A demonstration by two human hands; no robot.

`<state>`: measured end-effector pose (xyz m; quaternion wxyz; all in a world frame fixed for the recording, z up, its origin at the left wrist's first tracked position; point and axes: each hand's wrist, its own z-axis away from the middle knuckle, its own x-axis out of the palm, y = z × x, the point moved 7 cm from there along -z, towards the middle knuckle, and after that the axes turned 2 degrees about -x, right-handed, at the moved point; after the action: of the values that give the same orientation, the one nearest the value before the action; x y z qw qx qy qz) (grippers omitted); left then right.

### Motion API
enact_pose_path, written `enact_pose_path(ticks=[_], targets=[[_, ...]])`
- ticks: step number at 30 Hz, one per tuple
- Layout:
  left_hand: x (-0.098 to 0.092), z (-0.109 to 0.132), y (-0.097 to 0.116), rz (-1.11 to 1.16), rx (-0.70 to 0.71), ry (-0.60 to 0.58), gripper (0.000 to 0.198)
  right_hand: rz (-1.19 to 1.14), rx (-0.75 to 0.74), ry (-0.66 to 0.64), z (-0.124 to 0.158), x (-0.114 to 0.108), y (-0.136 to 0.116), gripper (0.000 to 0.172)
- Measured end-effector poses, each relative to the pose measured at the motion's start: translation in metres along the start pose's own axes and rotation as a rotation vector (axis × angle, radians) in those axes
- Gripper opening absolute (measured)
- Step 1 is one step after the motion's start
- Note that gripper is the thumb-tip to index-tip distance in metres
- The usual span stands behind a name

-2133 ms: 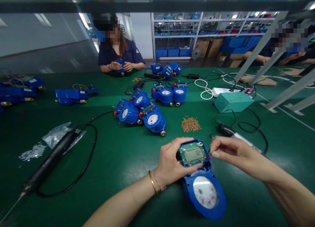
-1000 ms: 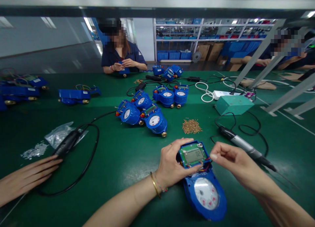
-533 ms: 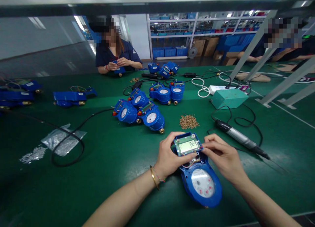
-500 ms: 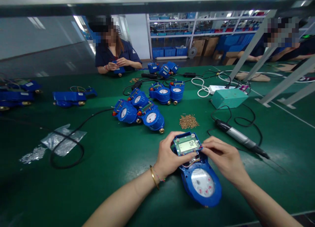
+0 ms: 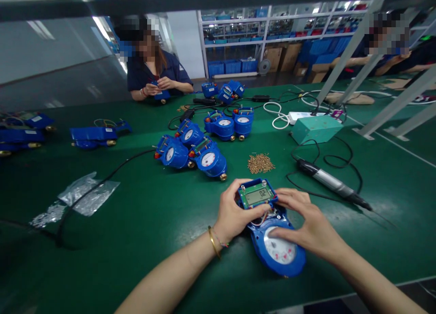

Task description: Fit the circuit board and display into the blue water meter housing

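A blue water meter (image 5: 277, 264) lies in front of me, its round white dial towards me. At its far end sits a display box with a circuit board and a lit-less grey LCD (image 5: 257, 196) reading about 0.2. Thin wires show between the box and the dial. My left hand (image 5: 231, 214) is closed round the left side of the display box, thumb along its near edge. My right hand (image 5: 311, 225) grips the meter from the right, fingers against the box's side and thumb over the dial. Its fingertips are partly hidden.
Small brass screws (image 5: 260, 163) lie in a pile beyond the meter. An electric screwdriver (image 5: 332, 182) and a teal box (image 5: 315, 130) are at right. Several blue meters (image 5: 207, 162) stand ahead. A plastic bag (image 5: 90, 193) lies left. A co-worker (image 5: 158, 73) sits across, holding a blue part.
My right thumb has moved from beside the display box down onto the dial, and the right hand has spread. The left hand keeps its hold. The view has shifted slightly.
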<state>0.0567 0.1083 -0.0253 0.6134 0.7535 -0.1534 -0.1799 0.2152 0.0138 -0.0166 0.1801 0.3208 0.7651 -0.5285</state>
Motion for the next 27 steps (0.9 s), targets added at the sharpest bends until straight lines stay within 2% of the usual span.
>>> enact_pose_path(ticks=[6, 10, 16, 22, 27], targets=[[0.001, 0.000, 0.001, 0.011, -0.015, -0.004, 0.053, -0.150, 0.125, 0.108, -0.011, 0.003, 0.000, 0.042], [0.001, 0.001, 0.004, -0.006, 0.004, -0.012, 0.055, -0.258, 0.136, 0.128, -0.016, 0.008, 0.003, 0.031], [0.001, -0.001, 0.001, 0.085, 0.003, -0.048, 0.056, -0.255, 0.138, 0.148, -0.018, 0.010, 0.011, 0.009], [0.003, 0.001, 0.007, 0.154, 0.042, -0.150, 0.059, -0.226, 0.113, 0.161, -0.019, 0.010, 0.011, 0.014], [0.002, 0.003, 0.015, -0.033, 0.181, -0.164, 0.062, -0.274, 0.121, 0.159, -0.021, 0.010, 0.010, 0.016]])
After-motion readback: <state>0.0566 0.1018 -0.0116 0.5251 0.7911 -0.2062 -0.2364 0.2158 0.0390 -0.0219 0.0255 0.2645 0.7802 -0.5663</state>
